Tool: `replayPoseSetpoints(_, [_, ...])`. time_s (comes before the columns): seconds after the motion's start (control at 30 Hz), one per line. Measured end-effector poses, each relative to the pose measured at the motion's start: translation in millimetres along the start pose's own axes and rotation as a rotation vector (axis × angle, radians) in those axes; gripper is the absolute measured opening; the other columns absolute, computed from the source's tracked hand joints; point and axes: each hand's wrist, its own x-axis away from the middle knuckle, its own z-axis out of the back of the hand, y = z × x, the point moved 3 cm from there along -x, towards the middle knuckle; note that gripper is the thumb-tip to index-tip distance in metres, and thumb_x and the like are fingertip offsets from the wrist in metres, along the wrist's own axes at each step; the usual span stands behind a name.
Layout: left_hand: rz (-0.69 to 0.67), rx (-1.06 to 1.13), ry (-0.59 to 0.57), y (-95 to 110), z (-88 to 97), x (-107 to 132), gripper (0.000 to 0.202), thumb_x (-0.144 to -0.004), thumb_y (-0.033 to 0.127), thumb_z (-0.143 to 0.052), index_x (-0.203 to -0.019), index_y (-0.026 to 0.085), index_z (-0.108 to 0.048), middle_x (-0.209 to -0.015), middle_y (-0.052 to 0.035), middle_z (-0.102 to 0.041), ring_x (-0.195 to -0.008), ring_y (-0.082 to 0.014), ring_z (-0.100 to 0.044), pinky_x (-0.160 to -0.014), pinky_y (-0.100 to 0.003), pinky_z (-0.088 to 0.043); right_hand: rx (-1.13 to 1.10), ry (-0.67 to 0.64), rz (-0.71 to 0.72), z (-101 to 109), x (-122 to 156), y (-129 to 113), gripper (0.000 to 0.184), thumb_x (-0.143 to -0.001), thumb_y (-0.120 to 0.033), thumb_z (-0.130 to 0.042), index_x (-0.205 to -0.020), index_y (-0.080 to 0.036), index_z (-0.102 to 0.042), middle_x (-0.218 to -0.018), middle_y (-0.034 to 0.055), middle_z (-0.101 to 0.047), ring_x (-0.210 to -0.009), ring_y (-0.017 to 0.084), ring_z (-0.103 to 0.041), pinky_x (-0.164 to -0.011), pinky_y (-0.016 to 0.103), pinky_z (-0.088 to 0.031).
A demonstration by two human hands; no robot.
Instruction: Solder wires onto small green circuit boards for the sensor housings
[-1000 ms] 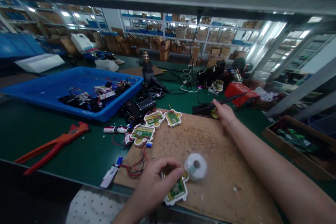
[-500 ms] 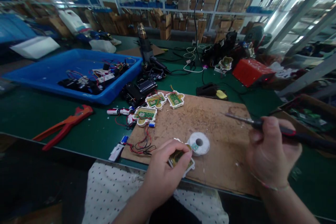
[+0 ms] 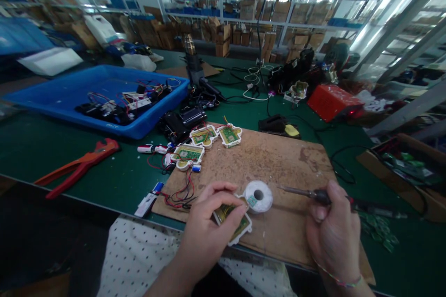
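Observation:
My left hand [image 3: 212,222] is closed on the edge of a white-framed circuit board [image 3: 240,229] at the front of the brown work board [image 3: 272,162]. Its fingers cover part of that piece. A soldering iron [image 3: 320,195] is gripped in my right hand [image 3: 334,227], its thin metal tip pointing left over the work board. Between the hands lies a roll of solder wire [image 3: 258,196], close beside the held circuit board. Further back on the left, several similar boards in white frames [image 3: 230,134] rest with red and black wires [image 3: 184,190] attached.
A blue tray [image 3: 139,125] of wired parts stands at the left, with an orange-red cutter [image 3: 83,167] in front. Behind are a heat gun [image 3: 197,72], a soldering iron stand [image 3: 278,125] and a red box [image 3: 332,102]. Small green boards [image 3: 381,232] and a carton [image 3: 411,195] lie right.
My right hand has moved left and down, bringing the soldering iron's tip nearer to the solder roll. My left hand stays on the circuit board. The whole view has shifted slightly.

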Motion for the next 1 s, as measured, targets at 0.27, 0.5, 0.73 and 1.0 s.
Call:
replayPoseSetpoints(0.27, [-0.022, 0.03, -0.046, 8.8, 2.0, -4.4, 0.009, -0.088, 0.018, -0.073, -0.083, 0.025, -0.074, -0.106, -0.0015, -0.075, -0.103, -0.019, -0.072, -0.095, -0.035, -0.055, -0.072, -0.065, 0.006, -0.5, 3.1, -2.4, 0.033, -0.068, -0.037, -0.088, -0.075, -0.018, -0.061, -0.067, -0.0075, -0.051, -0.053, 0.003, -0.042, -0.046, 0.014, -0.036])
replayPoseSetpoints(0.5, [-0.239, -0.07, -0.117, 22.5, 0.2, -10.9, 0.014, -0.086, 0.009, -0.069, -0.086, 0.023, -0.069, -0.106, 0.0009, -0.078, -0.112, -0.0196, -0.068, -0.103, -0.04, -0.051, 0.056, -0.057, 0.078, 0.4, 6.4, 4.4, 0.037, -0.083, -0.044, -0.076, -0.066, -0.02, -0.054, -0.056, -0.0071, -0.046, -0.045, 0.005, -0.036, -0.041, 0.02, -0.029])
replayPoseSetpoints(0.73, [-0.294, -0.155, -0.116, 18.0, -6.2, -8.8, 0.016, -0.086, 0.009, -0.07, -0.09, 0.024, -0.066, -0.106, 0.0044, -0.08, -0.114, -0.021, -0.068, -0.102, -0.044, -0.045, 0.119, -0.08, 0.164, 0.2, 8.6, 2.7, 0.034, -0.078, -0.037, -0.079, -0.063, -0.02, -0.053, -0.052, -0.0068, -0.048, -0.044, 0.006, -0.039, -0.041, 0.021, -0.028])
replayPoseSetpoints(1.0, [-0.303, -0.147, -0.095, 15.8, -7.7, -8.4, 0.017, -0.085, 0.008, -0.069, -0.089, 0.024, -0.064, -0.106, 0.0036, -0.08, -0.112, -0.0212, -0.069, -0.101, -0.043, -0.044, 0.142, -0.077, 0.205, -2.1, 12.8, 5.5, 0.029, -0.077, -0.031, -0.078, -0.064, -0.019, -0.056, -0.054, -0.0055, -0.054, -0.044, 0.006, -0.042, -0.042, 0.022, -0.027])
